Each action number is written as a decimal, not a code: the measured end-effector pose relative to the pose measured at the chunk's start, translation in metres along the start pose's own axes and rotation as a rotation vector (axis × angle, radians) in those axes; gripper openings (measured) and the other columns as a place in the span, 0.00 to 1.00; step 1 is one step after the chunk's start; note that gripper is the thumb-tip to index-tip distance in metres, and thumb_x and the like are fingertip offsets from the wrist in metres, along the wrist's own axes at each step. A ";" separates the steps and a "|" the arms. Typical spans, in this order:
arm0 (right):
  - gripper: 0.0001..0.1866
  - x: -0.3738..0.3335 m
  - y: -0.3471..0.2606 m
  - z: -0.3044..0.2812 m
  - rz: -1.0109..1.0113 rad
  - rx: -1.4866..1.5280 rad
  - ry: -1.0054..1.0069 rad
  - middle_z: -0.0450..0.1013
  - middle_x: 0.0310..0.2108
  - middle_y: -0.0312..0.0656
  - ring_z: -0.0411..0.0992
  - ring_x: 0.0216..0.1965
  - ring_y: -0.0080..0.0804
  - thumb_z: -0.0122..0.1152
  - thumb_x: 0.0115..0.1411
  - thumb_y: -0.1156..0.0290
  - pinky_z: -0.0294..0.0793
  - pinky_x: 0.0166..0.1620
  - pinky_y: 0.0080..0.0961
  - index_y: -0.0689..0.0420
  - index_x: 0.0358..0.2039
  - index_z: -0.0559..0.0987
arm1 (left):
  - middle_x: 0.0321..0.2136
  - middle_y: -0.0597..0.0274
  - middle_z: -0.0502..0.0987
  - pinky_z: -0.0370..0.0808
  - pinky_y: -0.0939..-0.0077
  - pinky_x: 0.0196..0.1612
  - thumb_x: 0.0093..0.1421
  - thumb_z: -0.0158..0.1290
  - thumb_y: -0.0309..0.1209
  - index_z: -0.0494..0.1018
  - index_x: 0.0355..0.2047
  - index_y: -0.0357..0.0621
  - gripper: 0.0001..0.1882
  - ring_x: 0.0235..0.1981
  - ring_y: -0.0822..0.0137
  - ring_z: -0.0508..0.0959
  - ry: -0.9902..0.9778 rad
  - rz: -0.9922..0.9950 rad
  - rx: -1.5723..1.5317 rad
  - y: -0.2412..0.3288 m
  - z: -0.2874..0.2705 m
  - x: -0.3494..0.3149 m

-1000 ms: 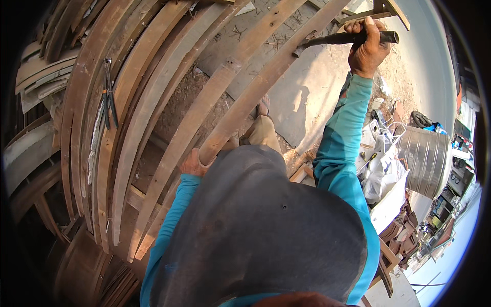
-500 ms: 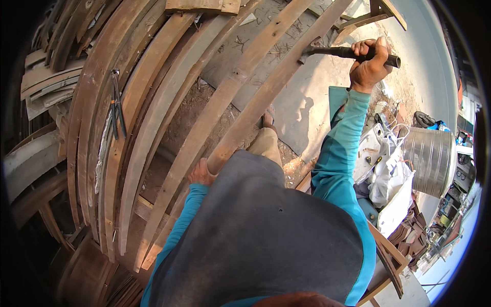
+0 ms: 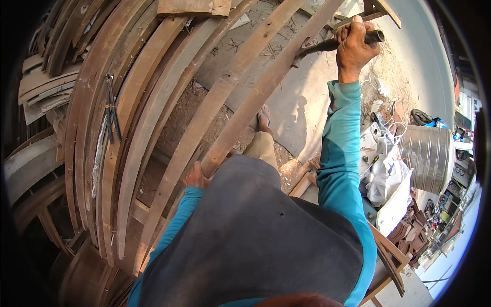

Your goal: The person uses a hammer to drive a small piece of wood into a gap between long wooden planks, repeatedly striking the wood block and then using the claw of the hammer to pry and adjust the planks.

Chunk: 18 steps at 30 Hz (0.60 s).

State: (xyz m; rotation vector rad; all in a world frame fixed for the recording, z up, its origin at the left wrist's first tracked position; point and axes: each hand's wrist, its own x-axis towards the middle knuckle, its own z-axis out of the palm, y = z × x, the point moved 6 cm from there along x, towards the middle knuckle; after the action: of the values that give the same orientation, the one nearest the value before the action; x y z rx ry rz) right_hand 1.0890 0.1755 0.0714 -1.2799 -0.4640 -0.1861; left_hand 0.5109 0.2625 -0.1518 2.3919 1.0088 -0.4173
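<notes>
My right hand (image 3: 353, 53) is closed round the dark handle of a hammer (image 3: 318, 48), far right of the middle. The hammer's head touches the side of a long wooden board (image 3: 258, 94) near its far part; which end of the head meets the wood I cannot tell. The board slants from far right down toward my body. At its near end my left hand (image 3: 195, 176) grips the wood, its fingertips partly hidden by the board. A parallel plank (image 3: 204, 112) runs just left of it.
Several curved planks (image 3: 138, 87) lie side by side on the left, with pincers (image 3: 111, 110) resting on them. A short wood piece (image 3: 192, 6) lies across their far ends. Scattered nails litter the grey sheet (image 3: 291, 112). A metal drum (image 3: 425, 156) and white plastic bags (image 3: 381, 184) stand right.
My right hand and the hammer have shifted left and slightly farther away, and the handle's tilt has changed. My left hand stays at the board's near end. The whole view has shifted slightly.
</notes>
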 end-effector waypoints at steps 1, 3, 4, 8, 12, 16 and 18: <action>0.13 0.019 0.007 -0.010 0.047 -0.018 -0.064 0.69 0.17 0.38 0.65 0.14 0.22 0.60 0.64 0.77 0.67 0.19 0.21 0.58 0.23 0.68 | 0.38 0.43 0.78 0.76 0.42 0.40 0.47 0.71 0.45 0.66 0.46 0.42 0.34 0.41 0.38 0.79 -0.025 0.005 0.004 0.005 -0.005 0.002; 0.11 0.043 0.042 -0.015 0.054 0.212 -0.134 0.67 0.17 0.37 0.64 0.14 0.22 0.58 0.66 0.73 0.66 0.18 0.23 0.57 0.26 0.69 | 0.37 0.43 0.78 0.77 0.45 0.39 0.45 0.71 0.46 0.67 0.47 0.42 0.36 0.40 0.39 0.79 0.009 0.000 0.002 0.022 -0.023 0.017; 0.13 0.043 0.044 -0.017 -0.026 0.165 -0.086 0.66 0.16 0.36 0.63 0.13 0.23 0.57 0.68 0.69 0.66 0.18 0.25 0.57 0.26 0.69 | 0.37 0.43 0.78 0.77 0.45 0.39 0.45 0.71 0.46 0.67 0.47 0.42 0.36 0.40 0.39 0.79 0.018 0.008 -0.004 0.017 -0.020 0.019; 0.13 -0.006 0.033 -0.021 -0.024 0.213 0.044 0.64 0.13 0.37 0.61 0.11 0.21 0.57 0.63 0.76 0.66 0.18 0.22 0.59 0.23 0.66 | 0.37 0.45 0.78 0.77 0.45 0.39 0.42 0.73 0.46 0.67 0.47 0.43 0.37 0.42 0.40 0.80 0.076 -0.080 0.030 -0.023 0.007 0.031; 0.13 -0.025 -0.024 -0.020 -0.008 0.006 0.199 0.64 0.15 0.38 0.62 0.14 0.24 0.57 0.64 0.74 0.69 0.20 0.24 0.59 0.24 0.66 | 0.39 0.45 0.78 0.76 0.43 0.40 0.43 0.73 0.45 0.68 0.47 0.44 0.36 0.42 0.41 0.80 0.003 -0.057 0.012 -0.009 -0.009 -0.001; 0.10 -0.009 -0.007 -0.056 0.315 0.158 0.454 0.67 0.25 0.37 0.66 0.21 0.25 0.57 0.65 0.66 0.70 0.25 0.23 0.58 0.31 0.70 | 0.40 0.45 0.79 0.76 0.42 0.41 0.44 0.72 0.47 0.68 0.48 0.46 0.36 0.43 0.41 0.80 0.012 -0.100 -0.015 0.021 -0.021 -0.009; 0.11 0.021 0.001 -0.071 0.211 0.114 0.545 0.65 0.21 0.35 0.63 0.16 0.24 0.58 0.64 0.66 0.65 0.21 0.24 0.58 0.30 0.70 | 0.41 0.45 0.79 0.76 0.42 0.42 0.44 0.72 0.50 0.69 0.47 0.46 0.36 0.43 0.41 0.80 0.011 -0.185 -0.001 0.031 -0.032 0.007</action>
State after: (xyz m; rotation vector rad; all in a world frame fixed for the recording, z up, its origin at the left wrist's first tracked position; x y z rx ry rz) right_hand 1.1244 0.1110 0.0642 -1.1008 0.1260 -0.3134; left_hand 0.5406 0.2665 -0.1182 2.3108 1.2396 -0.4702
